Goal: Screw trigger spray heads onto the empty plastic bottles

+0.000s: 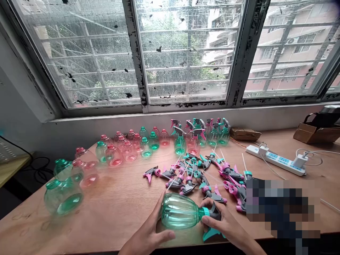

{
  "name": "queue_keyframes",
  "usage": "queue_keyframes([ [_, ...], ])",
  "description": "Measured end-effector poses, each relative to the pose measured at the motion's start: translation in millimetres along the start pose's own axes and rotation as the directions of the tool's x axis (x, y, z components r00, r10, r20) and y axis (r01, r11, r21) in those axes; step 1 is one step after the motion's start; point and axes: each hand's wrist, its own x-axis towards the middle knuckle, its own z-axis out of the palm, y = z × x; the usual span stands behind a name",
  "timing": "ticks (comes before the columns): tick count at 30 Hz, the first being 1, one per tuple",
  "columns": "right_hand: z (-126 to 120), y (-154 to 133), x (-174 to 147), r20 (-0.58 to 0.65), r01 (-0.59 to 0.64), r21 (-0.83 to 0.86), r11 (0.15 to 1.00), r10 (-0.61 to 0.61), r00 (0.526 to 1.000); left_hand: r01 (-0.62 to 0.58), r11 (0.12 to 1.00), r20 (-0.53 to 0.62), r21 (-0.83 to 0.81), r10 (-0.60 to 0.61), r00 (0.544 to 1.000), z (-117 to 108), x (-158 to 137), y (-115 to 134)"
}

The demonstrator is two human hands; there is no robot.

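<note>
A clear green spray bottle (180,211) lies sideways just above the front of the table, its neck to the right. My left hand (152,228) cups its base, with the thumb in front and the fingers partly hidden behind. At the neck, my right hand (223,221) is closed around the teal collar (204,211) of a grey and teal spray head (214,212), whose teal trigger points down. Just beyond the bottle lies a pile of loose spray heads (188,185) in pink, teal and grey, some with white tubes.
Open-necked green and pink bottles (130,152) stand at the left and back. Bottles with heads fitted (180,145) stand by the window wall. On the right are a white power strip (276,161), a flat brown package (245,134) and a brown box (316,131). A blurred patch covers the lower right.
</note>
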Motion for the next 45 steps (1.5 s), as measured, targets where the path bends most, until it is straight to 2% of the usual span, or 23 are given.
queue_keyframes([
  [7, 1.2, 0.2, 0.7, -0.009, 0.012, -0.01, 1.0, -0.012, 1.0, 0.009, 1.0, 0.003, 0.013, -0.009, 1.0, -1.1, 2.2, -1.8],
  [17, 2.2, -1.1, 1.3, -0.017, 0.028, -0.015, 0.999, -0.029, 0.999, -0.046, 0.995, 0.003, -0.09, 0.046, 0.999, -1.4, 2.1, -11.9],
  [29, 0.3, -0.3, 0.2, -0.013, 0.01, -0.035, 0.999, -0.011, 1.0, -0.052, 0.995, -0.021, -0.09, 0.051, 0.998, 2.1, 4.4, 1.9],
  [34, -0.3, -0.7, -0.9, -0.011, 0.004, -0.038, 0.999, -0.005, 1.0, -0.049, 0.994, 0.006, -0.094, 0.05, 0.999, 2.5, 0.2, 6.6],
  [39, -0.3, -1.5, -0.3, -0.006, 0.008, -0.03, 1.0, -0.009, 1.0, -0.01, 0.991, 0.01, -0.136, 0.011, 1.0, 1.2, -0.2, 5.5],
  [42, -0.5, -1.6, 0.7, -0.011, 0.018, -0.033, 0.999, -0.018, 1.0, -0.021, 0.992, 0.038, -0.123, 0.026, 0.999, 0.4, 1.4, 2.4],
  [45, -0.3, -2.1, 1.0, -0.008, 0.03, -0.036, 0.999, -0.03, 1.0, -0.035, 0.994, 0.014, -0.102, 0.037, 0.999, 1.4, 2.0, 1.4],
])
